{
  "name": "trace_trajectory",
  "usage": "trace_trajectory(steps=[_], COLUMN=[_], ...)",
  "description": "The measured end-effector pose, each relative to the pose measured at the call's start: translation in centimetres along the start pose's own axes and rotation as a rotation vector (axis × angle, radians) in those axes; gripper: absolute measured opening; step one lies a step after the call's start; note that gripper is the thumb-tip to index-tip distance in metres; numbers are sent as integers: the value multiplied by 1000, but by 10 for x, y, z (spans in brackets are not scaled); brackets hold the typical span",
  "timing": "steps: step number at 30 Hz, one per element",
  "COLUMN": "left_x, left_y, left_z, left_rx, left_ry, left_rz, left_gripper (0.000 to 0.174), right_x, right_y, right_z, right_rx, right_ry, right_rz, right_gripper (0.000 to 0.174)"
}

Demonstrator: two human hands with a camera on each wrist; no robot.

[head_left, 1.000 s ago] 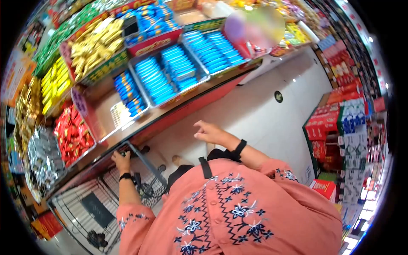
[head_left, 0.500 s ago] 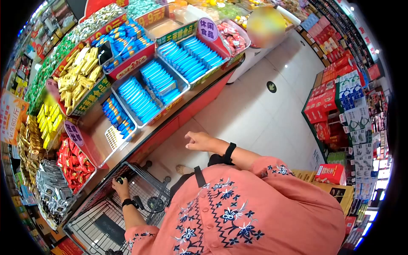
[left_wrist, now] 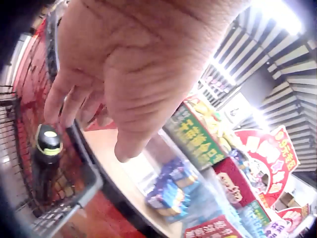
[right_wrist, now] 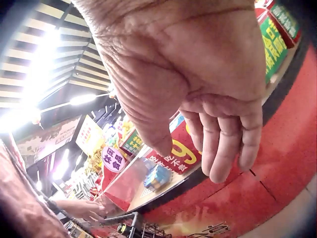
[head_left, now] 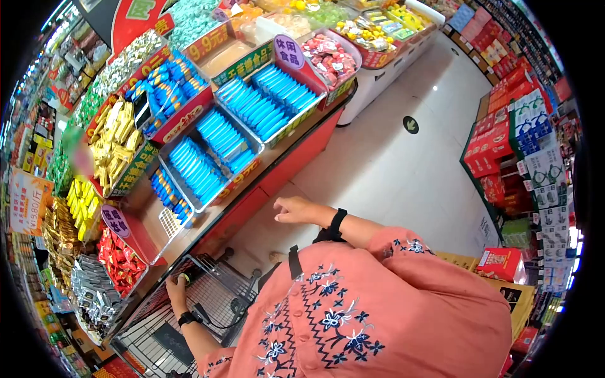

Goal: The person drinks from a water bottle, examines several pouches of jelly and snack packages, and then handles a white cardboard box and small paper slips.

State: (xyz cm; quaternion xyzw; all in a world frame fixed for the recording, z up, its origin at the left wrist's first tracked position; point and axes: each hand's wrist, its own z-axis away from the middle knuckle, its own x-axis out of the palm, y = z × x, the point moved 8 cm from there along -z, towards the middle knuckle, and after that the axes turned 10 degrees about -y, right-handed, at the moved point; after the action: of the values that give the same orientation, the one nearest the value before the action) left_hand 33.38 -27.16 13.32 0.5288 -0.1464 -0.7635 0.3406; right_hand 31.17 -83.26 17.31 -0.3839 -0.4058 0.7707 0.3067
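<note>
My left hand (head_left: 177, 291) hangs over the side of a wire shopping cart (head_left: 217, 286), palm down, with loosely bent fingers. A dark bottle (left_wrist: 46, 163) with a black top and a yellow-green band stands in the cart, right at those fingertips in the left wrist view. The left thumb is spread apart from the fingers. My right hand (head_left: 295, 210) is held in the air beside the red counter front, with nothing in it. In the right wrist view its fingers (right_wrist: 218, 148) hang loosely, thumb apart.
A display counter has trays of blue packets (head_left: 196, 170), yellow packets (head_left: 115, 142), red packets (head_left: 120, 261) and silver packets (head_left: 94, 296). A white floor (head_left: 372, 164) with a round arrow sticker (head_left: 410, 125) runs past it. Stacked red boxes (head_left: 488, 148) line the right side.
The head view has shifted, showing more of the counter's far end. The cart and my left hand now sit lower in view; the bottle has come into sight by the left hand. My right hand remains empty.
</note>
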Motion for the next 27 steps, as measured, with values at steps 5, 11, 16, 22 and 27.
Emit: trace_trajectory(steps=[5, 11, 16, 22, 27], left_x=[20, 149, 272, 328, 365], left_y=[151, 325, 433, 543, 610], left_z=[38, 65, 85, 100, 73], left_rx=[48, 329, 431, 633, 799], left_ry=[-103, -246, -496, -592, -575], left_rz=[60, 21, 8, -201, -118], left_gripper=[50, 41, 45, 45, 44], right_x=[-50, -129, -182, -205, -234], right_y=[32, 83, 134, 187, 211], right_z=[15, 66, 113, 141, 165], right_rx=[16, 21, 44, 117, 214], right_ry=[-10, 101, 251, 339, 377], right_rz=[7, -116, -264, -350, -425], right_gripper=[51, 51, 48, 50, 50])
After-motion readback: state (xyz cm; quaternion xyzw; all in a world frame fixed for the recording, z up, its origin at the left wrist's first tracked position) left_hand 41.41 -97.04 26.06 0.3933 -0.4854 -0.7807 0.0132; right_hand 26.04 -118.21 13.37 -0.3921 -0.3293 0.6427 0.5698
